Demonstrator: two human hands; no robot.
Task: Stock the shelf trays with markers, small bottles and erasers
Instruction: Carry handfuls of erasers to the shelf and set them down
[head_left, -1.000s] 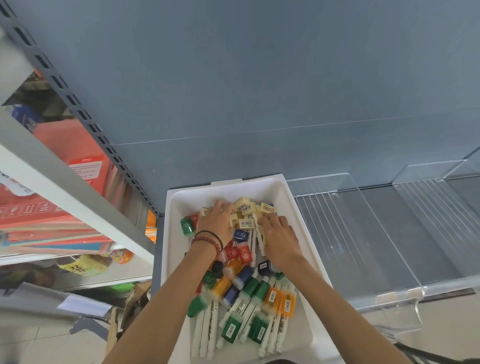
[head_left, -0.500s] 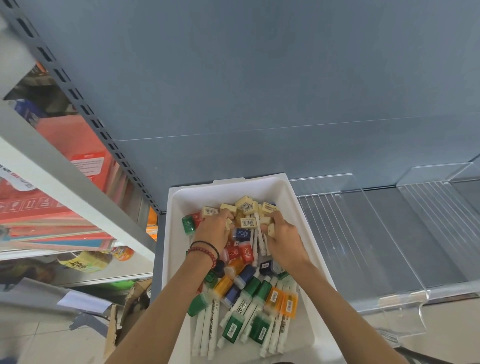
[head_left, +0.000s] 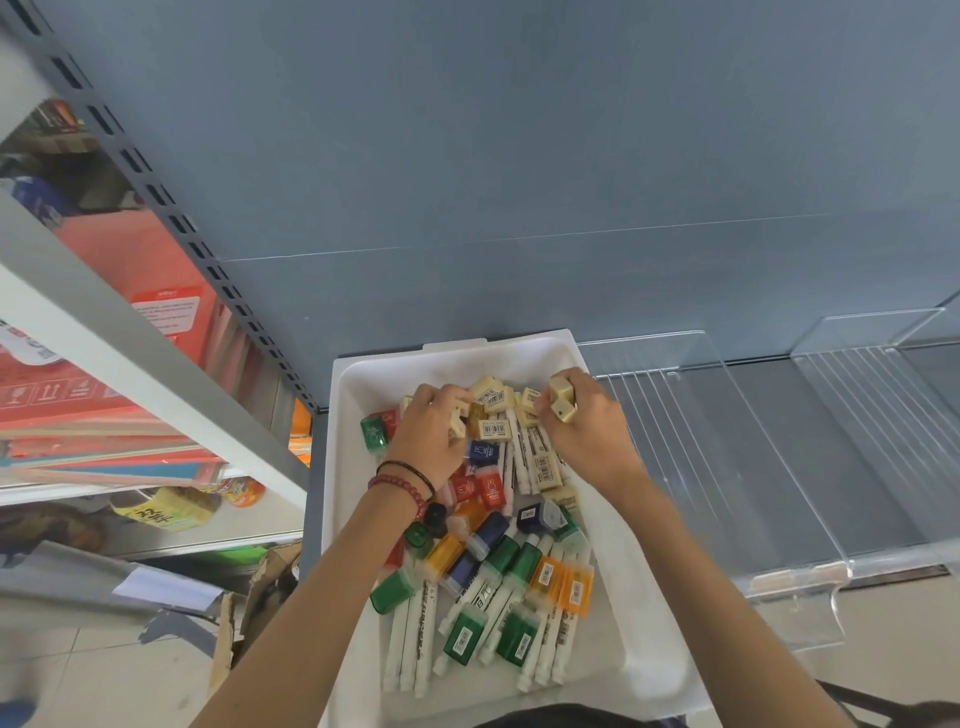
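Cream erasers (head_left: 492, 398), coloured small bottles (head_left: 483, 453), white markers (head_left: 415, 642) jumbled in white tray (head_left: 519, 347).

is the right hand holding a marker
No, the right hand grips cream erasers over the far end of the white bin.

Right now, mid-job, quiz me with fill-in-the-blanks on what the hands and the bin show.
The right hand grips cream ____ near the far right corner of the bin. The left hand reaches into a ____ bin of markers. The clear tray stands on the bin's ____ side.
Missing words: erasers; white; right.
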